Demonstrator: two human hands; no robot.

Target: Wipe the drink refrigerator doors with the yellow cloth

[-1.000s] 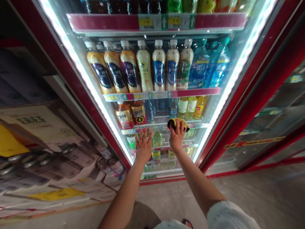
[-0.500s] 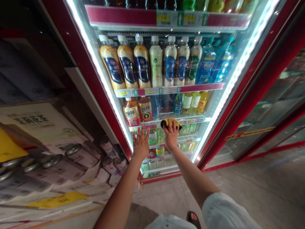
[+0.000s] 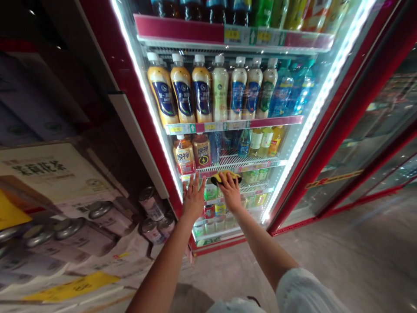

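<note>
Pressed against the glass door [image 3: 228,145] of a lit drinks fridge, my right hand [image 3: 230,191] holds a yellow and black cloth [image 3: 216,177] under its fingers. My left hand [image 3: 193,198] lies flat beside it, fingers spread, near the door's left edge; nothing is in it. Behind the glass, amber bottles [image 3: 202,150] stand on the shelf just above my hands. A row of white-capped bottles [image 3: 220,89] fills the shelf higher up. Part of the cloth is hidden by my right fingers.
On the left, a display holds several cans [image 3: 110,215] and a yellow price tag [image 3: 74,287], close to my left arm. Red door frames [image 3: 325,143] of more fridges run along the right. Grey floor [image 3: 325,261] lies below.
My right hand has slid the cloth left and slightly down over the glass, closer to my left hand. The left hand stays almost in place. The view has shifted slightly.
</note>
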